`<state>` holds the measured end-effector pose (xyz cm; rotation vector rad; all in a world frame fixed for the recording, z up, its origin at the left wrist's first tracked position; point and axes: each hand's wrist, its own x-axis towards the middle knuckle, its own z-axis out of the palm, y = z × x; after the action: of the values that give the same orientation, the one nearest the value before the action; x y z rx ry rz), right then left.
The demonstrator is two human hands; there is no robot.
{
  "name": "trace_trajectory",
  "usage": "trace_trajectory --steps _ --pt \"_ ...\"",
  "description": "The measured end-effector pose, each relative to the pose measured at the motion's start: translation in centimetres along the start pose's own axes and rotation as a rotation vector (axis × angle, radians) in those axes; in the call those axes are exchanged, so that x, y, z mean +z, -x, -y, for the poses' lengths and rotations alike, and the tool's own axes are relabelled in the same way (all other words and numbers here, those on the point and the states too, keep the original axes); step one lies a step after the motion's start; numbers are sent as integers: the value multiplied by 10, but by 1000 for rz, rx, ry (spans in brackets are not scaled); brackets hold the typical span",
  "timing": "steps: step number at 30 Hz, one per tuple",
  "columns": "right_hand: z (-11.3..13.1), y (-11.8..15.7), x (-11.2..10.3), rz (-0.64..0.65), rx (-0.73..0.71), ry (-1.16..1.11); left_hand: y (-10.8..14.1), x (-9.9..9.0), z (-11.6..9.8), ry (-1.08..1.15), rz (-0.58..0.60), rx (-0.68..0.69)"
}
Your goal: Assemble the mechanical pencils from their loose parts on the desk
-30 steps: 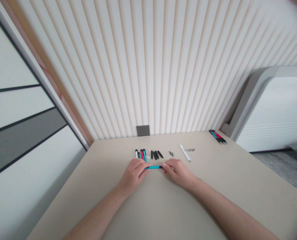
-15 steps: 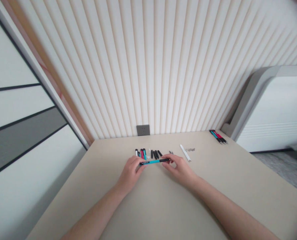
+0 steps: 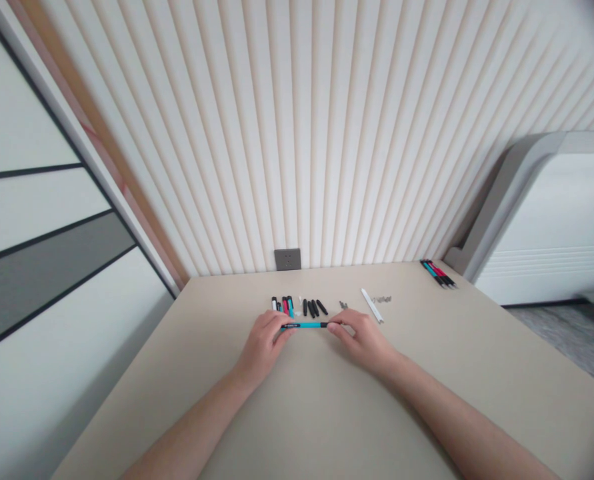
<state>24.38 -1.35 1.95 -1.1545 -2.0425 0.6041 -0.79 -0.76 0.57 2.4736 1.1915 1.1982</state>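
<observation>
A blue and black pen [image 3: 309, 325] lies level between my two hands, just above or on the table; I cannot tell which. My left hand [image 3: 265, 337] pinches its black clip end. Closed round the black grip end is my right hand [image 3: 359, 335], whose fingers hide the tip. Right behind the left hand stand several pen barrels [image 3: 285, 305] in white, red and blue with black tops. Several black grips [image 3: 315, 308] lie in a row beyond the pen. Small metal parts [image 3: 343, 305] sit just past my right fingers.
White thin refills [image 3: 371, 305] and a little pile of springs [image 3: 382, 299] lie to the right. Several whole pens [image 3: 437, 274] rest at the table's far right corner. A dark socket [image 3: 287, 259] is on the ribbed wall behind the beige table [image 3: 297, 413].
My right hand has shifted its fingers further along the pen's black grip, covering more of it. The pen has turned slightly to lie more level. My left hand keeps its hold.
</observation>
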Motion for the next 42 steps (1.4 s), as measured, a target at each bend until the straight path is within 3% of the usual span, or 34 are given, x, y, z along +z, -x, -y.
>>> trace_trajectory --steps 4,13,22,31,42 --pt "1 0 1 56 61 31 0 1 0 -12 8 15" --pt "-1 -2 0 -70 15 -49 1 1 3 -21 -42 -18" --pt "-1 -1 -2 17 81 35 -2 -1 -2 -34 -10 32" --pt "-3 -2 0 -21 -9 -43 -4 -1 -2 0 -65 10" --pt "-9 -4 -5 28 -18 106 -2 0 1 -28 -1 50"
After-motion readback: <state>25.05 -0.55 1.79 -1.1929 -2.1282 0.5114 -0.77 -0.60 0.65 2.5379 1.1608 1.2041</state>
